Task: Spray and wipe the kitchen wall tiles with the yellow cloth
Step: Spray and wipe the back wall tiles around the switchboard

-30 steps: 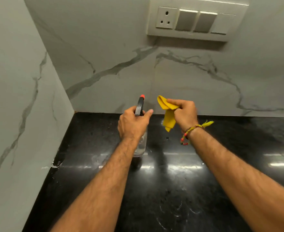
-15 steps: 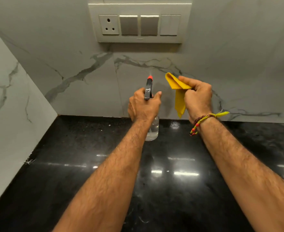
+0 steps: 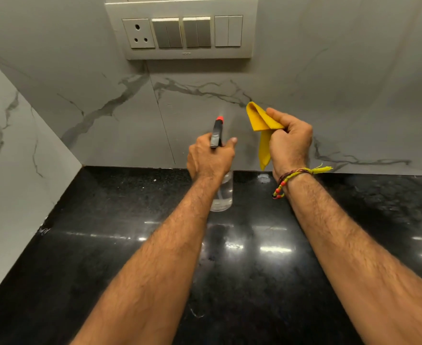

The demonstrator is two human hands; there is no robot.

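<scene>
Spraying stage; wiping not yet begun.
My left hand (image 3: pixel 208 159) grips the clear red-nozzled spray bottle (image 3: pixel 221 192) aimed at the grey-veined marble wall tiles (image 3: pixel 205 135); my right hand (image 3: pixel 290 143) clutches the folded yellow cloth (image 3: pixel 261 123) off the wall.

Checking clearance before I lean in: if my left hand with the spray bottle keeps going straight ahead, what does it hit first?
Probably the marble wall tile below the switch panel; nothing shows between the spray bottle nozzle and the wall, though depth is unclear.

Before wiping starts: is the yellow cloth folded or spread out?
Folded: the yellow cloth is bunched in the right hand, one end hanging down.
</scene>
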